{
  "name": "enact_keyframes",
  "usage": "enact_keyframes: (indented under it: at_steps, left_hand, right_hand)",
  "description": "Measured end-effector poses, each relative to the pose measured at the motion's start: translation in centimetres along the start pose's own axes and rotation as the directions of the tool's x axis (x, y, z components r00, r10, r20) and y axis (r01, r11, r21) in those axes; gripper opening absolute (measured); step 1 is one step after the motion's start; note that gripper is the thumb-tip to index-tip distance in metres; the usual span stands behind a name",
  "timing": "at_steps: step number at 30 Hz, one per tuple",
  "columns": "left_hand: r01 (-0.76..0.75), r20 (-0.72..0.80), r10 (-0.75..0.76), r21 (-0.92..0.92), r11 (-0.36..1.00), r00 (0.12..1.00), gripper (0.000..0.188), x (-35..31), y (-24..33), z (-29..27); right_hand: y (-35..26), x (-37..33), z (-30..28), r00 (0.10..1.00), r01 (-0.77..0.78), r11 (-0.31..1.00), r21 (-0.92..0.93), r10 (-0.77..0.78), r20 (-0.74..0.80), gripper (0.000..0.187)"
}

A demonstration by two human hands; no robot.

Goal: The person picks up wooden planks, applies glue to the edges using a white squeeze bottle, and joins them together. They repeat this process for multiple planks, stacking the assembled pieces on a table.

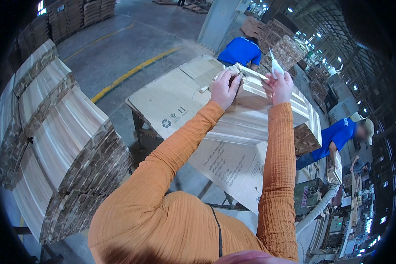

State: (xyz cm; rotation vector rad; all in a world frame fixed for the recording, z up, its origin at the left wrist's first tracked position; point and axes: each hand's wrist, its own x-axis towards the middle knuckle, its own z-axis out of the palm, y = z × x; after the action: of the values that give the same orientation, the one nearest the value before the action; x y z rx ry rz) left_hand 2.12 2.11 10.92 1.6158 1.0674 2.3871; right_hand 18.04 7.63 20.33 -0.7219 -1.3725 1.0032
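Observation:
A small white squeeze bottle (276, 68) with a long pointed nozzle, tip upward, is gripped in my right hand (281, 88). My left hand (225, 90) is closed, its fingers curled at the far end of the pale wooden boards (253, 90). What it grips there is hard to make out; a small light, crumpled-looking piece (236, 68) shows by its fingertips. Beneath both hands lies a stack of pale wood boards (237, 127) on a cardboard-covered table (163, 103).
Large stacks of wood boards (70, 127) stand to my left. Beyond the table a person in a blue shirt (241, 52) bends down; another person in blue (339, 134) handles wood at right. A grey hose (319, 209) runs at lower right. A pillar (218, 26) rises behind.

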Motion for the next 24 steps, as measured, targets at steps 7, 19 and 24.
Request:
enact_keyframes:
  at_steps: [7,19,24]
  left_hand:
    - [-0.077,0.312,0.088,-0.05,0.996,0.946,0.012,2.2,-1.5,-1.9]
    - [0.123,0.147,-0.084,-0.283,0.951,0.986,0.013,-0.5,-2.7,-0.5]
    - [0.032,0.013,-0.031,-0.089,0.995,0.999,0.015,0.0,-2.4,-0.1]
  right_hand:
    - [0.3,0.1,-0.4,1.0,-0.001,1.0,0.016,0.001,0.007,0.02]
    - [0.5,0.8,-0.3,1.0,0.0,1.0,0.002,0.0,0.023,0.021]
    - [0.5,0.6,-0.2,1.0,-0.013,1.0,0.002,0.013,-0.007,0.019]
